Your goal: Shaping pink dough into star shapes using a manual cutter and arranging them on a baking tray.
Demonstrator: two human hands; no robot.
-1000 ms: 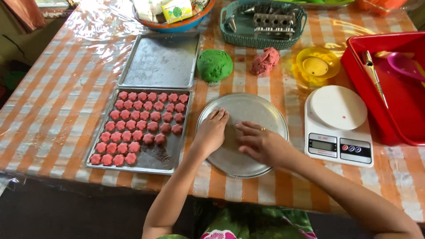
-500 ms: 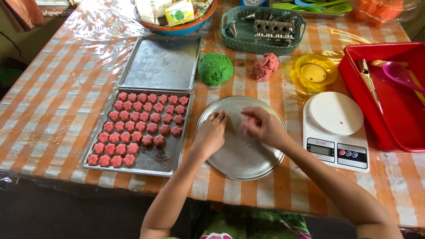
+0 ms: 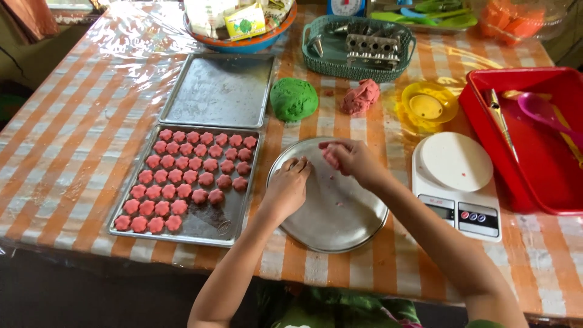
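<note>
Over the round metal plate near the middle of the tabletop, both hands work close together in the head view. Left hand rests knuckles-up on the plate's left rim, fingers curled under; whether they grip anything cannot be told. Right hand hovers above the far part of the plate, fingers pressed together and pinching a small piece of pink dough. Just left of the plate lies a rectangular baking tray carrying rows of pink flower-shaped pieces; the near right portion of that tray is bare. Beyond it sits a second, bare tray. Far of the plate, a green dough ball and a pink dough lump rest on the tabletop, apart from each other. Right of the plate stands a white kitchen scale, with a yellow bowl beyond it and a red tub at the right edge.
</note>
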